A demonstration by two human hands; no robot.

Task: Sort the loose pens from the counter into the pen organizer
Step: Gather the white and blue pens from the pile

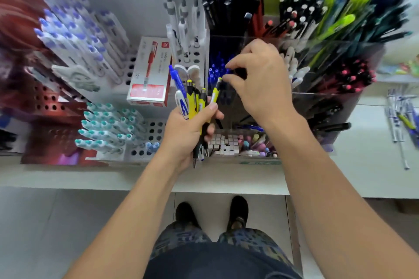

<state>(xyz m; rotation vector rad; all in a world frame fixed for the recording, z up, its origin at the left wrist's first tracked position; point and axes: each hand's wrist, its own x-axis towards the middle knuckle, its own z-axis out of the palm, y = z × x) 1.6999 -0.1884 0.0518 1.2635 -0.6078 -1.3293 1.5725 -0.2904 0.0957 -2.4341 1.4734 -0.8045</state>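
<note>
Nearest, the left hand clenches a fanned bundle of pens, yellow-and-black and blue-and-white, just above the table edge; so loose a sheaf could slip and scatter if that grip eases. Just beyond, the right hand hovers with curled fingers over the blue-pen compartment of the clear pen organizer; whether it pinches anything I cannot tell. More loose pens lie far right on the white table, with packed shop displays behind.
</note>
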